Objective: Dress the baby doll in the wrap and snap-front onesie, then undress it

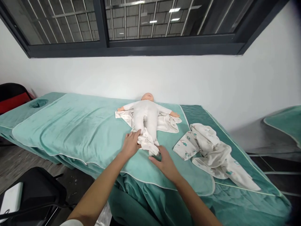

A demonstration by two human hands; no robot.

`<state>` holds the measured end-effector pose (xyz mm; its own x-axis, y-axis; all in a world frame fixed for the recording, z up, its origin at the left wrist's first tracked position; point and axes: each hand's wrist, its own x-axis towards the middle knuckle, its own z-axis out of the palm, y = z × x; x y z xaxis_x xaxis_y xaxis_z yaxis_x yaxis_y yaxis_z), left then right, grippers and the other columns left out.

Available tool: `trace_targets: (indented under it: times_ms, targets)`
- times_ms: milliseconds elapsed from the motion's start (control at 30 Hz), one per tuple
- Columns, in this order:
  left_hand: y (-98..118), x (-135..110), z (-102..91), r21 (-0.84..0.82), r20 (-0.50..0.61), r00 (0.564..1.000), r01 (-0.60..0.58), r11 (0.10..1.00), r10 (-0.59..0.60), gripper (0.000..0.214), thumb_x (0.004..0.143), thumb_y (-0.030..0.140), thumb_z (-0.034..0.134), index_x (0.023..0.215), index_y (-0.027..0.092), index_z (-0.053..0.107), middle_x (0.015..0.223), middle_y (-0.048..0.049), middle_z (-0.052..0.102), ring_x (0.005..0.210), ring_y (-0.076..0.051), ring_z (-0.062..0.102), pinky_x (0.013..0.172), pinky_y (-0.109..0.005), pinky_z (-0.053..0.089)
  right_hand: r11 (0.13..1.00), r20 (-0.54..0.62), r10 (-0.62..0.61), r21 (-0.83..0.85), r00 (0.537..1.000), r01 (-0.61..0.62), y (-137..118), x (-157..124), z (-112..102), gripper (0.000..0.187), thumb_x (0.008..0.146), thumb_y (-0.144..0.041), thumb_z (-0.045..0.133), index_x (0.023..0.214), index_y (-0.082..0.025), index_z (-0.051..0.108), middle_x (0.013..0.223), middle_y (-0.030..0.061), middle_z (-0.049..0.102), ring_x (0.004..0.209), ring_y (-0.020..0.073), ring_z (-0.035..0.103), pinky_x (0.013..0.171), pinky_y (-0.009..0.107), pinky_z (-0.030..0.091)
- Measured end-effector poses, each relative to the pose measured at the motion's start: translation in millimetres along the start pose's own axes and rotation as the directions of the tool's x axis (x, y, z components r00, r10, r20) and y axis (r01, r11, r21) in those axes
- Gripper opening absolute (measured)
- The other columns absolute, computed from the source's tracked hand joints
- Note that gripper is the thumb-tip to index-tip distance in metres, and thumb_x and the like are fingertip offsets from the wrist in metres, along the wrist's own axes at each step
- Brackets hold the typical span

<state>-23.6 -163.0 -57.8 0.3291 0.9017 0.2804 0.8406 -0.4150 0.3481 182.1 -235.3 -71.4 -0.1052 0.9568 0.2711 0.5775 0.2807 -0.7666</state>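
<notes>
- The doll (pixel 145 108) lies stretched out with its arms spread and its head toward the wall (pixel 164 75). Its white body looks soft and padded, so it should flop at the hips; the head and hands look firmer. It is probably light, best steadied by the lower legs.
- Around the doll's lower legs sits bunched printed cloth (pixel 147 141). It looks thin, limp and not fragile, easy to gather but apt to crumple; its loose edges seem the best hold.
- The left hand (pixel 131 146) is beside the doll's lower legs, palm down, fingertips at the edge of the cloth. Whether they pinch a fold, I cannot tell.
- The right hand (pixel 167 163) is just past the doll's feet, thumb and forefinger spread apart, forefinger at the cloth's end; the grip looks loose.
- Both forearms reach in from the near side, converging on the doll's feet.
- Beneath the doll's trunk and arms, a pale garment (pixel 168 123) is spread out.
- To the doll's right-hand side as the person looks, a folded cloth (pixel 187 146) lies against a crumpled garment (pixel 213 147).
- Under the doll is a green cover (pixel 94 125).
</notes>
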Motion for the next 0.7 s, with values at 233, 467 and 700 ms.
trace_targets:
  times_ms: [233,467,700]
  targets:
    - [7,-12,-40.0,-0.056,0.21,0.978,0.009,0.998,0.003,0.084,0.083,0.032,0.069,0.156,0.023,0.029,0.143,-0.0137,0.058,0.131,-0.034,0.051,0.104,-0.048,0.039,0.972,0.092,0.155,-0.193,0.984,-0.135,-20,32,-14,0.03,0.086,-0.047,0.06,0.103,-0.022,0.057,0.101,0.0076,0.07,0.096,0.0286,0.066,0.081,0.037,0.049]
    - [11,-23,-119.9,-0.395,0.421,0.881,-0.037,0.918,0.217,0.051,0.089,0.035,0.054,0.139,0.024,0.057,0.14,-0.0047,0.063,0.125,-0.026,0.06,0.105,-0.033,0.044,0.976,0.355,0.19,-0.17,0.915,-0.137,-68,43,-66,0.025,0.081,-0.034,0.062,0.103,-0.022,0.067,0.108,0.0051,0.073,0.101,0.0274,0.066,0.083,0.032,0.048]
    - [56,-24,-214.2,-0.379,0.67,0.614,-0.201,0.903,0.418,0.027,0.088,0.036,0.054,0.103,0.019,0.07,0.112,-0.0034,0.074,0.099,-0.023,0.067,0.078,-0.026,0.049,0.997,0.907,0.037,-0.008,0.419,-0.071,-163,49,-142,0.052,0.084,-0.061,0.065,0.117,-0.021,0.07,0.12,0.005,0.071,0.108,0.0243,0.065,0.087,0.028,0.049]
